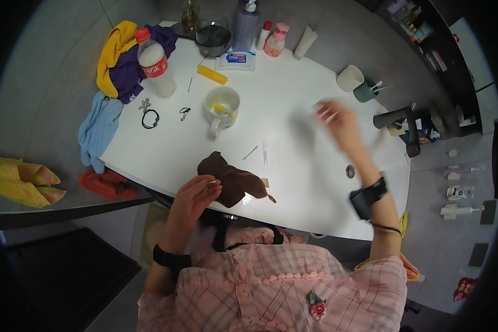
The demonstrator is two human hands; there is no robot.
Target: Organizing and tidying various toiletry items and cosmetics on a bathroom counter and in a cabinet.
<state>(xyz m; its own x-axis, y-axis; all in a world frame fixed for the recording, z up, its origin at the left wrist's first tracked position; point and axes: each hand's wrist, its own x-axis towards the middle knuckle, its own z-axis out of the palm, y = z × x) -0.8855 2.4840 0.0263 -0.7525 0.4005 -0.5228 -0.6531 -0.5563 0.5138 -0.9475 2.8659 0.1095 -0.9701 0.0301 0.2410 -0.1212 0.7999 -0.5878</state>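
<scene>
My left hand (195,195) is at the front edge of the white countertop, at the left end of a crumpled brown cloth (235,182). Its fingers are pinched together around a small whitish thing (211,181), too small to name. Raised over the right side of the counter, my right hand (337,122) is smeared by motion. A pale streak shows at its fingers, but I cannot tell whether it holds anything. Behind the cloth lie a small metal pin-like tool (250,152) and a thin clear stick (265,154). A small tan piece (265,182) touches the cloth's right side.
A white mug (222,110) with yellow bits inside stands mid-counter, near a yellow tube (212,74). To its left are a cola bottle (156,63), a black cord loop (150,119) and folded clothes (124,61). A black faucet (401,119) juts in at right beside two cups (350,78).
</scene>
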